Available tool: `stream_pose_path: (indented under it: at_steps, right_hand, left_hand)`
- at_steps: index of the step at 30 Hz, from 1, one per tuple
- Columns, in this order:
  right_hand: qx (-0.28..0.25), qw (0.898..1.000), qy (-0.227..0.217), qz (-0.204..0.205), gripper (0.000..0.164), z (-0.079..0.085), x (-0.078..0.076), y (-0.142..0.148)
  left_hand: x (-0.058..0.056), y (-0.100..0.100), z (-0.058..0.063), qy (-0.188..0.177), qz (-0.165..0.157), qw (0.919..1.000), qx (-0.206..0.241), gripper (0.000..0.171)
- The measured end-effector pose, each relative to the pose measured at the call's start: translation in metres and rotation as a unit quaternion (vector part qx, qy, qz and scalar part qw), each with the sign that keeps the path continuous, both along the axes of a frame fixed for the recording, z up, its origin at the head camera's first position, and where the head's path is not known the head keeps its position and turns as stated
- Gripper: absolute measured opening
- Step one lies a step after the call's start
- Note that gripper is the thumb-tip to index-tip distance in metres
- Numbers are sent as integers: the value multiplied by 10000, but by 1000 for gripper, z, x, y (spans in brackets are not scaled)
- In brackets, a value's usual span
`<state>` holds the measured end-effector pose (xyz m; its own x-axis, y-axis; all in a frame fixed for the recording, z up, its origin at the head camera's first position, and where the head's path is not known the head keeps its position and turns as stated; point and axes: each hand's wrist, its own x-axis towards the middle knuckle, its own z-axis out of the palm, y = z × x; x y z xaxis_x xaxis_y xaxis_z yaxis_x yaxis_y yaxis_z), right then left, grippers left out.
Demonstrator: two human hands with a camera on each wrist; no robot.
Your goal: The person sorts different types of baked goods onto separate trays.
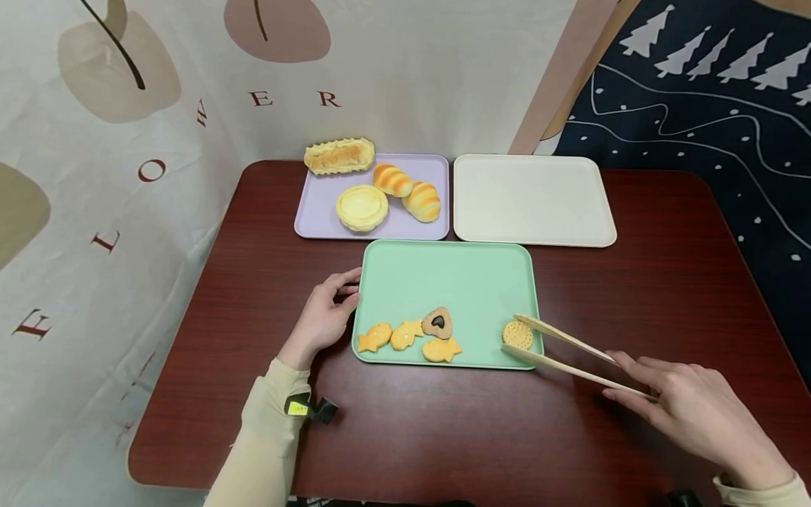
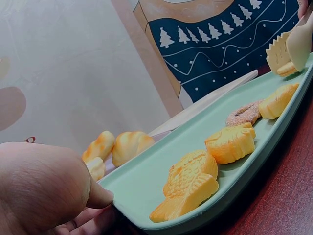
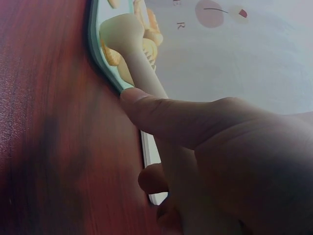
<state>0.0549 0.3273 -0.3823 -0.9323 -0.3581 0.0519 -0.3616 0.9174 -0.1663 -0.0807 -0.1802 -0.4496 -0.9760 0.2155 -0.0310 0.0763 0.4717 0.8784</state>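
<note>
The round biscuit (image 1: 517, 334) lies in the green tray (image 1: 450, 274), just inside the right edge and close to the near right corner. The right hand (image 1: 700, 415) is above the right part of the worktop (image 1: 665, 282), its grip clamped on the pale tongs (image 1: 573, 340). The tong tips, one toothed and one smooth, stand apart with the biscuit between them; whether both press on it cannot be told. The left hand (image 1: 326, 313) rests against the tray's left edge, fingers relaxed, its grip clamped on nothing.

Three fish-shaped biscuits (image 1: 405, 336) and a heart-shaped biscuit (image 1: 437, 322) lie toward the tray's near edge, from the near left corner to past the middle. The purple tray (image 1: 317, 218) and the white tray (image 1: 535, 201) stand side by side toward the worktop's far edge.

Possible faults:
- Slip: uneven pressure from the unlike tips may make the round biscuit turn or escape.
- Snag: too low a lift may catch the biscuit on the right rim.
- Tray shift: if the left hand gives way, sideways tong pressure may slide the tray.
</note>
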Motion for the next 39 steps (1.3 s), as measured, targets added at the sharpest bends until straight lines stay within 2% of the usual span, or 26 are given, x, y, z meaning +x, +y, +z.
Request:
stream_pose_path:
  at_steps: [8,16,39]
  right_hand:
    - [-228,9993,233,162,59,4,-7,3]
    - [-283,9993,105,219,57,8,-20,6]
    - [-661,9972,261,242,57,9,-51,11]
  left_hand:
    - [0,0,-1,-2,29,10000,-18,46]
    - [0,0,-2,4,17,10000,-45,46]
    - [1,-1,-2,-55,22,10000,47,46]
